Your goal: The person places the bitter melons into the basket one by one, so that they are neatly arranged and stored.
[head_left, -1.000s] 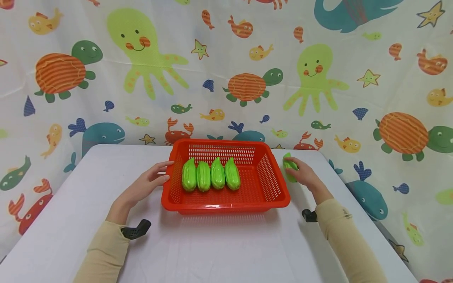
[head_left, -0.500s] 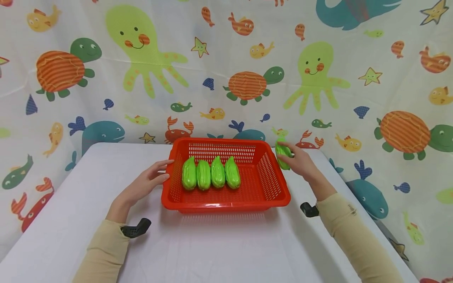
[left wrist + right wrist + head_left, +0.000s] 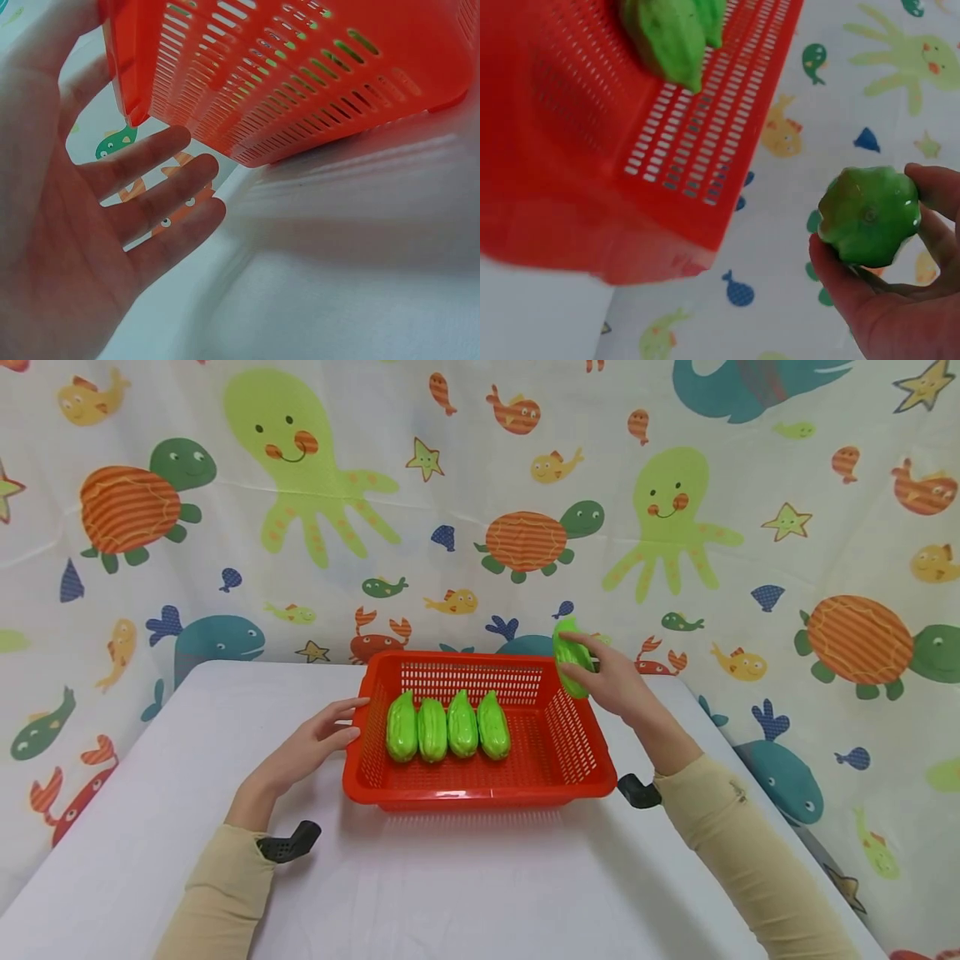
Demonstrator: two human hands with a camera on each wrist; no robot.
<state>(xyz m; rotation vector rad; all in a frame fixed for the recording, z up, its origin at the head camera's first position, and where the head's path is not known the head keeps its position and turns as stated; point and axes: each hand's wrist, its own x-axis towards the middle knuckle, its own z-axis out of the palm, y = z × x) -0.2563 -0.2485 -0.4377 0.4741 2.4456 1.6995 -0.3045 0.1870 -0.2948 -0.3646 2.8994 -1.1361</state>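
Observation:
My right hand holds a glossy green ridged gourd above the back right corner of a red plastic basket. In the right wrist view, the thumb and fingers grip the sides of the gourd, its rounded end facing the camera. Several similar green gourds lie side by side in the basket's left half. At the basket's left rim my left hand rests with fingertips right at the edge. The left wrist view shows its fingers spread and fairly straight beside the slotted basket wall.
The basket stands on a white-covered table. Behind it hangs a curtain printed with sea animals. Black wrist cameras sit at both sleeve cuffs.
My right hand has lifted the gourd off the table right of the basket and carried it up and left, over the basket's back right corner. The left hand has stayed at the rim.

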